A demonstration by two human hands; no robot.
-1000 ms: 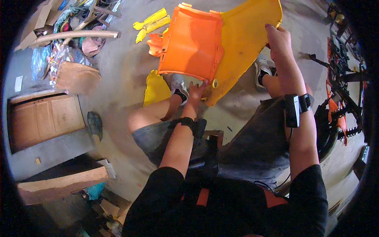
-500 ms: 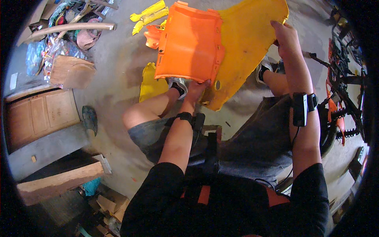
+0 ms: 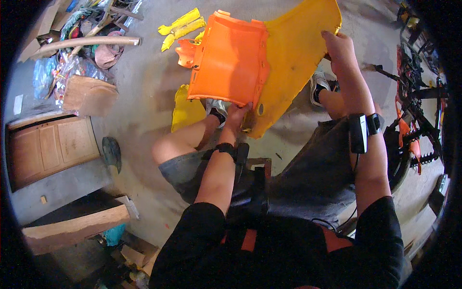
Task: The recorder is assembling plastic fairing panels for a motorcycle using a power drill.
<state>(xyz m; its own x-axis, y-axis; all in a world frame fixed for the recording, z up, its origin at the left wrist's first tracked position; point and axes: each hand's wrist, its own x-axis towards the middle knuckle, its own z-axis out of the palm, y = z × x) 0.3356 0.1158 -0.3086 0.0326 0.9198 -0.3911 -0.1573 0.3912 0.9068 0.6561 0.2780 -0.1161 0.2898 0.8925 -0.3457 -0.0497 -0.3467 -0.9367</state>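
Left hand (image 3: 237, 113) reaches forward, arm bent, grip closed on the lower edge of the orange panel (image 3: 228, 60). Right hand (image 3: 339, 45) stretched out, grip closed on the yellow panel (image 3: 293, 58) edge. Panels overlap, held above the knees.

A bare grey concrete floor (image 3: 144, 86) is seen; beside the flat yellow plastic panel (image 3: 186, 110) lying on it, narrow yellow plastic strips (image 3: 182, 25) are scattered farther off.

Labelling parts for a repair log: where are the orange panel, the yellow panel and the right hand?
orange panel (image 3: 228, 60), head view, centre of its face
yellow panel (image 3: 296, 53), head view, broad upper face
right hand (image 3: 339, 45), head view, back of hand
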